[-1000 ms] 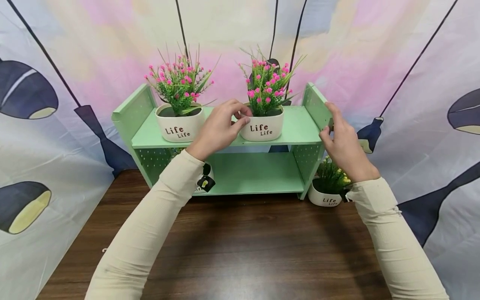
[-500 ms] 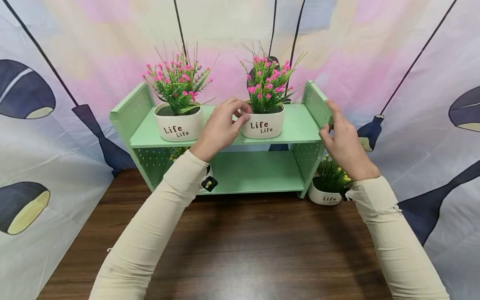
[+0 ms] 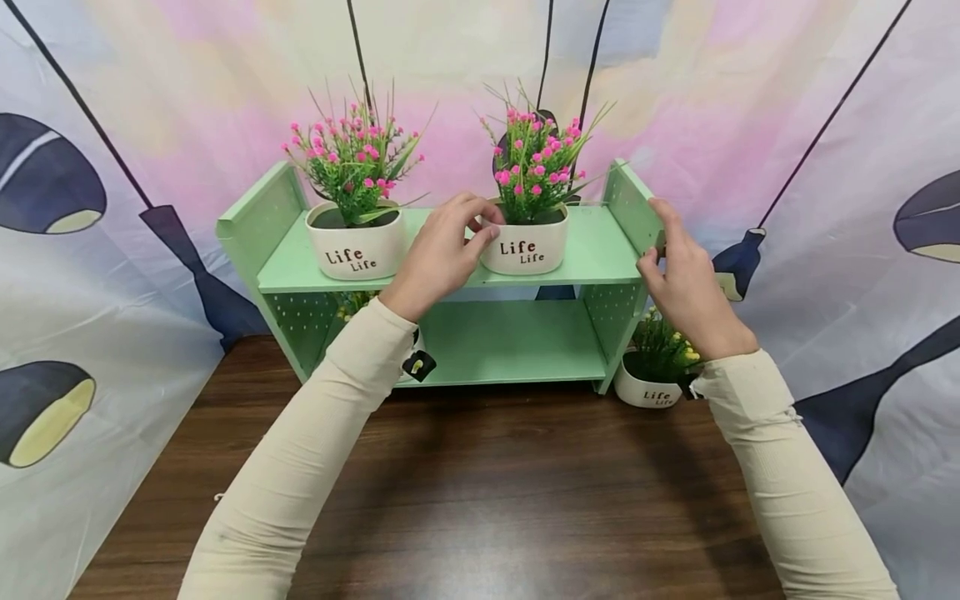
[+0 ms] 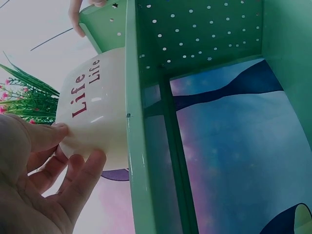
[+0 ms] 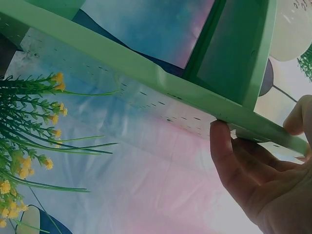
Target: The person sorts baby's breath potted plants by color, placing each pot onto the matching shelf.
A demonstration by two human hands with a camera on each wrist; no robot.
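Observation:
On the upper board of a green two-tier shelf (image 3: 517, 337) stands a white oval flowerpot (image 3: 525, 250) with pink flowers, printed "Life". My left hand (image 3: 442, 254) pinches its left side near the rim, thumb in front; in the left wrist view, the fingers (image 4: 87, 178) bend against the pot's side. At the shelf's right end, my right hand (image 3: 690, 292) grips the top of the side panel (image 3: 630, 200). Seen from the right wrist, the thumb (image 5: 295, 119) lies on one side of the panel and fingers curl on the other.
A matching pink-flowered pot (image 3: 352, 246) stands left on the same board. Below it, a yellow-flowered pot (image 3: 420, 342) is mostly hidden by my left forearm. Another yellow-flowered pot (image 3: 648, 392) sits on the brown table (image 3: 480, 483) right of the shelf. A patterned cloth (image 3: 465, 50) hangs behind.
The left forearm and wrist have shifted slightly right since one second ago. Both hands keep their holds, and the head view has drifted a little.

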